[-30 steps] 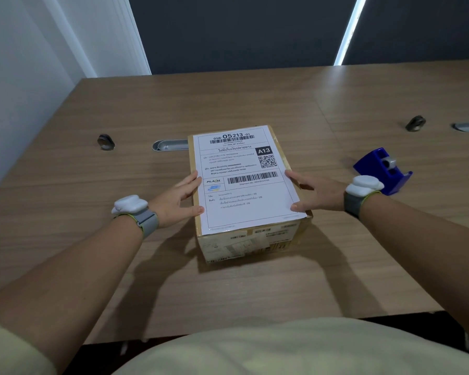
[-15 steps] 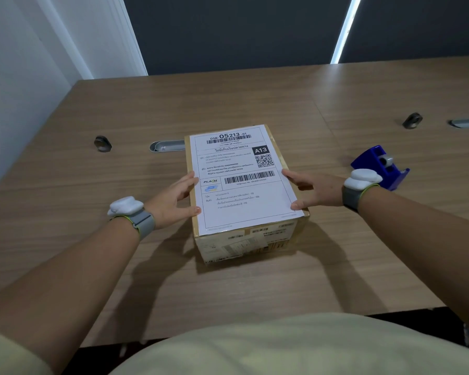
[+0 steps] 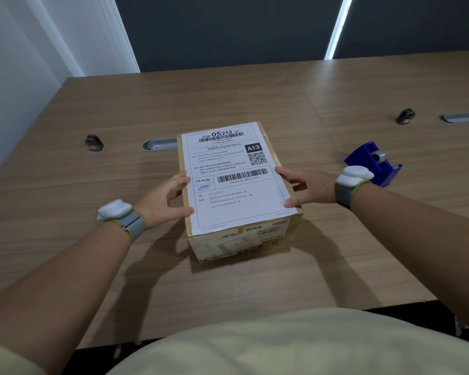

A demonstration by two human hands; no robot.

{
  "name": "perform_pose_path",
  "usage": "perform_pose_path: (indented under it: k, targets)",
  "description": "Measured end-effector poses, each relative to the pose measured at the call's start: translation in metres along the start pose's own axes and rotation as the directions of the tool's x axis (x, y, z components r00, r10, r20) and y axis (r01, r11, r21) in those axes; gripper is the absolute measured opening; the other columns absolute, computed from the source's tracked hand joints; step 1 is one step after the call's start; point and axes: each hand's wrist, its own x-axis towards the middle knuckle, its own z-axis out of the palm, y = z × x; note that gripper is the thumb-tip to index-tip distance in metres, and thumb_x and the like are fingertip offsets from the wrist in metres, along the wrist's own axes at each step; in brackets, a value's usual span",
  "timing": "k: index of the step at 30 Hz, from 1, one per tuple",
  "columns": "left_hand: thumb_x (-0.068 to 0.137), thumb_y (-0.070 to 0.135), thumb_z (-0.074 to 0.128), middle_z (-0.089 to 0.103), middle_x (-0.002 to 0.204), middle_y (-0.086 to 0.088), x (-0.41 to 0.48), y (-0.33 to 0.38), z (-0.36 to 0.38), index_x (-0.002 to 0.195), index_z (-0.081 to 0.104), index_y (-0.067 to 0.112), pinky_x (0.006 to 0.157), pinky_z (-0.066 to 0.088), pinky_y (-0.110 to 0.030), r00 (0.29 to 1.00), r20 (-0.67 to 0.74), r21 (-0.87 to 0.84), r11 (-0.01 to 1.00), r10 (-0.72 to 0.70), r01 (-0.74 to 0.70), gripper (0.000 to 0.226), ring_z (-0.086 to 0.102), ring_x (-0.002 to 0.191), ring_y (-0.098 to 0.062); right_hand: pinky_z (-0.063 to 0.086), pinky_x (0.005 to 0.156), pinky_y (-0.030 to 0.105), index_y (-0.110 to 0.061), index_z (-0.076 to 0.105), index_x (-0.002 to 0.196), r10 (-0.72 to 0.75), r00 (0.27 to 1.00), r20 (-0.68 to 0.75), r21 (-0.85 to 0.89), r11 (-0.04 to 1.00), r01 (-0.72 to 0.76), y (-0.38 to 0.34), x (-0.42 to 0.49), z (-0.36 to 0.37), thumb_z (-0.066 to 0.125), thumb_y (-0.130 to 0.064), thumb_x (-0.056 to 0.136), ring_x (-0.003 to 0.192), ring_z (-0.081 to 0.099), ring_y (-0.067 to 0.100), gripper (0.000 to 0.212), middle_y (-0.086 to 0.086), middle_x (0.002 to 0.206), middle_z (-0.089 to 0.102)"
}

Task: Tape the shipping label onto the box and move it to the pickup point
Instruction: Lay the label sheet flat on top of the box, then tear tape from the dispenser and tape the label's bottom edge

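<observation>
At the middle of the table (image 3: 228, 90), my left hand (image 3: 160, 201) and right hand (image 3: 309, 189), fingers spread and nearly straight, steady the shipping label (image 3: 228, 182) atop the box (image 3: 241, 244) exactly as a second ago, so it sits squared yet untaped, the tape dispenser (image 3: 374, 163) unreached.

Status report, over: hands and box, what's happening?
Left hand and right hand open, steadying label on box. No tape seen on it. Tape dispenser beside right wrist.
</observation>
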Motion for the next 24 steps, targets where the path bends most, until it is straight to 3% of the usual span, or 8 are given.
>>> perform_pose_path:
  k: [4, 6, 9, 12, 16, 19, 21, 24]
  targets:
    - [0.082, 0.016, 0.072, 0.015, 0.157, 0.019, -0.002, 0.004, 0.001, 0.148, 0.030, 0.022, 0.108, 0.028, -0.022, 1.000, -0.001, -0.017, 1.000, 0.013, -0.014, 0.078, 0.030, 0.134, -0.004, 0.032, 0.096, 0.015, -0.044, 0.011, 0.147, -0.015, 1.000, -0.014, 0.140, 0.990, 0.017, -0.002, -0.005, -0.002, 0.074, -0.031, 0.079, 0.133, 0.040, 0.011, 0.094, -0.011, 0.149, 0.037]
    - [0.085, 0.018, 0.069, 0.013, 0.157, 0.020, -0.005, 0.006, -0.002, 0.149, 0.029, 0.023, 0.112, 0.028, -0.029, 0.998, -0.047, -0.073, 0.997, 0.031, -0.034, 0.075, 0.029, 0.138, -0.006, 0.033, 0.099, 0.022, -0.048, 0.004, 0.147, 0.020, 0.994, -0.104, 0.232, 0.973, 0.005, -0.001, -0.010, -0.005, 0.071, -0.044, 0.077, 0.132, 0.044, 0.014, 0.097, -0.003, 0.146, 0.044]
    - [0.085, 0.046, 0.062, 0.014, 0.158, 0.018, -0.005, 0.021, -0.008, 0.145, 0.035, 0.031, 0.112, 0.024, -0.032, 0.968, -0.235, 0.026, 0.996, 0.089, -0.086, 0.068, 0.022, 0.141, -0.004, 0.043, 0.103, 0.038, -0.053, 0.000, 0.144, 0.086, 0.969, -0.231, 0.373, 0.928, 0.007, 0.010, -0.014, -0.016, 0.061, -0.073, 0.067, 0.126, 0.051, 0.018, 0.100, 0.005, 0.147, 0.045]
    - [0.076, 0.061, 0.053, 0.017, 0.158, 0.014, 0.012, 0.063, -0.004, 0.141, 0.041, 0.031, 0.111, 0.018, -0.027, 0.934, -0.297, 0.114, 0.979, 0.196, -0.169, 0.072, 0.017, 0.142, -0.001, 0.041, 0.104, 0.041, -0.050, 0.000, 0.145, 0.127, 0.958, -0.258, 0.568, 0.822, 0.043, 0.026, -0.021, -0.027, 0.053, -0.074, 0.072, 0.120, 0.055, 0.016, 0.094, 0.001, 0.145, 0.047]
    - [0.079, 0.055, 0.063, 0.023, 0.157, 0.011, 0.056, 0.127, 0.029, 0.134, 0.049, 0.032, 0.118, 0.019, -0.034, 0.946, -0.068, 0.308, 0.908, 0.317, -0.283, 0.061, 0.019, 0.145, -0.009, 0.042, 0.102, 0.045, -0.045, 0.012, 0.147, 0.219, 0.944, -0.248, 0.678, 0.735, 0.007, 0.053, -0.028, -0.037, 0.053, -0.075, 0.069, 0.117, 0.058, 0.020, 0.094, -0.003, 0.135, 0.055]
    - [0.083, 0.043, 0.068, 0.024, 0.158, 0.006, 0.099, 0.174, 0.074, 0.133, 0.050, 0.030, 0.115, 0.016, -0.027, 0.944, 0.095, 0.406, 0.854, 0.315, -0.326, 0.054, 0.017, 0.146, -0.013, 0.047, 0.094, 0.041, -0.031, 0.033, 0.143, 0.315, 0.915, -0.250, 0.677, 0.733, -0.067, 0.084, -0.036, -0.049, 0.052, -0.055, 0.088, 0.109, 0.061, 0.018, 0.063, -0.001, 0.127, 0.060]
    - [0.083, 0.043, 0.068, 0.024, 0.158, 0.004, 0.128, 0.201, 0.109, 0.134, 0.049, 0.029, 0.117, 0.017, -0.031, 0.932, 0.201, 0.424, 0.831, 0.303, -0.361, 0.056, 0.017, 0.147, -0.015, 0.048, 0.090, 0.039, -0.025, 0.049, 0.130, 0.378, 0.887, -0.266, 0.679, 0.726, -0.106, 0.110, -0.042, -0.062, 0.051, -0.046, 0.092, 0.105, 0.063, 0.018, 0.044, 0.001, 0.123, 0.064]
    - [0.083, 0.038, 0.069, 0.027, 0.156, 0.001, 0.166, 0.231, 0.166, 0.135, 0.048, 0.025, 0.117, 0.022, -0.034, 0.910, 0.286, 0.395, 0.828, 0.301, -0.398, 0.057, 0.020, 0.146, -0.017, 0.048, 0.080, 0.033, -0.019, 0.061, 0.115, 0.467, 0.834, -0.295, 0.659, 0.731, -0.176, 0.142, -0.053, -0.084, 0.053, -0.041, 0.092, 0.095, 0.063, 0.017, 0.033, 0.000, 0.116, 0.067]
